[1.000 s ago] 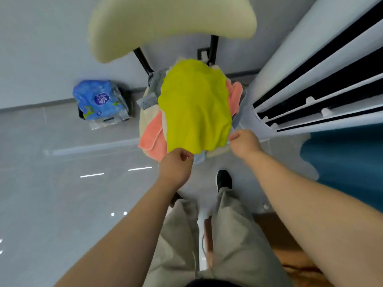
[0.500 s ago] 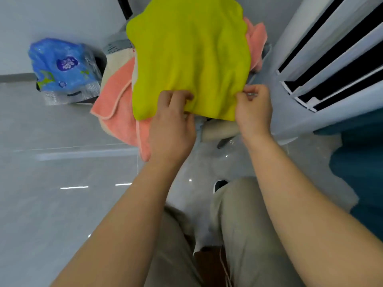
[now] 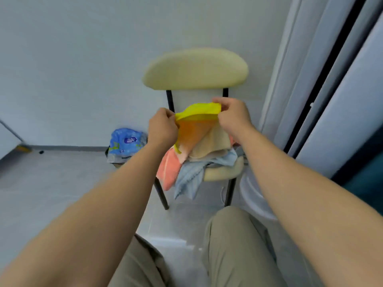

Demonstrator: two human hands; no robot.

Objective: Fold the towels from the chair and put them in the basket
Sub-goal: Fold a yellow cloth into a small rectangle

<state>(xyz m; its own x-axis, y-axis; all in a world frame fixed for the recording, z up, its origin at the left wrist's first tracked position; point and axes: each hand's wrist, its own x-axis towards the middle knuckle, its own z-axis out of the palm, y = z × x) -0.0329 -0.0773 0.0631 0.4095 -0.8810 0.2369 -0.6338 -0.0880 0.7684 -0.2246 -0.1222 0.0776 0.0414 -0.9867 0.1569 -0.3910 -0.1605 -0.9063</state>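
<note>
Lifting yellow towel (image 3: 198, 109) off chair (image 3: 224, 171) seat pile: left hand (image 3: 162, 128) and right hand (image 3: 233, 116) pinch its top edge, apparently to spread it for folding.

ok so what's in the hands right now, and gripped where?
Both hands hold the yellow towel by its top edge: left hand pinches the left corner, right hand the right corner, lifted above the pile on the chair.
</note>
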